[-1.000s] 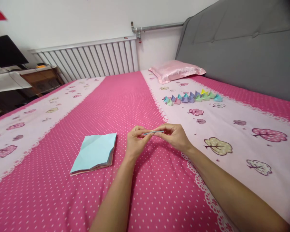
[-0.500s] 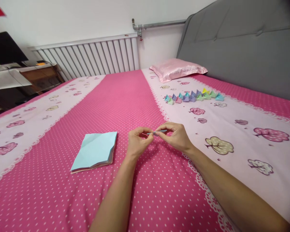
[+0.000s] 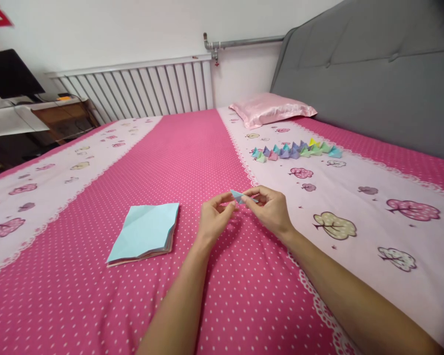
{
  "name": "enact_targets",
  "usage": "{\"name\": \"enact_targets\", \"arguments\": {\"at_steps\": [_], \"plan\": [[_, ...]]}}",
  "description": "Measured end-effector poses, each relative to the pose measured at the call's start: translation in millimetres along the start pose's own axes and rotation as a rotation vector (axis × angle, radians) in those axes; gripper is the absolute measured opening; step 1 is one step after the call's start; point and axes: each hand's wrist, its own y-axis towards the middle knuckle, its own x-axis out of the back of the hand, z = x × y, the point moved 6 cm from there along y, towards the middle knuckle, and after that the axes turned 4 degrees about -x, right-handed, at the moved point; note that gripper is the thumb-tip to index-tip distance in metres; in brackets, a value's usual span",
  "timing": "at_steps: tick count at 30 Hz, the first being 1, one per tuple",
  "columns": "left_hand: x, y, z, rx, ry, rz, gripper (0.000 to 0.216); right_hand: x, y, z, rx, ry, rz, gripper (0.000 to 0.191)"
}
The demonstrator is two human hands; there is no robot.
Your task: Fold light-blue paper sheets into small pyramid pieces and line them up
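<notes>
And the right hand (image 3: 268, 207) pinches the folded blue paper (image 3: 237, 196) over the bed (image 3: 192, 158), well in from the headboard (image 3: 366, 88) edge, likely steadying it, while the left hand (image 3: 215, 217), thumb and forefinger narrowly parted, frames its tip.

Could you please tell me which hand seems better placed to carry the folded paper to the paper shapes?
Probably the right hand: it pinches the folded paper and is nearer the paper shapes than the left hand.

Light is even and diffuse, with faint shadow on the bedspread (image 3: 185, 162) near centre, sheen on the pillow (image 3: 272, 109) right of upper centre, right corners darkened and wide-angle stretch toward the edges.
</notes>
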Motion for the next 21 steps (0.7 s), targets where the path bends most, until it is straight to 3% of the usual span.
{"name": "enact_targets", "arguments": {"at_steps": [4, 9, 17, 21], "plan": [[-15, -4, -1, -0.030, -0.154, 0.055, 0.032, -6, -7, 11, 0.133, -0.086, 0.006, 0.010], [-10, -4, 5, 0.055, -0.265, -0.055, 0.034, -11, -10, 13, 0.178, -0.089, 0.047, 0.014], [-5, -3, 4, 0.065, -0.222, 0.007, 0.028, -14, -5, -4, -0.065, 0.139, 0.157, 0.020], [-5, -3, 3, 0.066, -0.210, 0.026, 0.028, -15, -2, -11, -0.114, 0.208, 0.197, 0.024]]}}
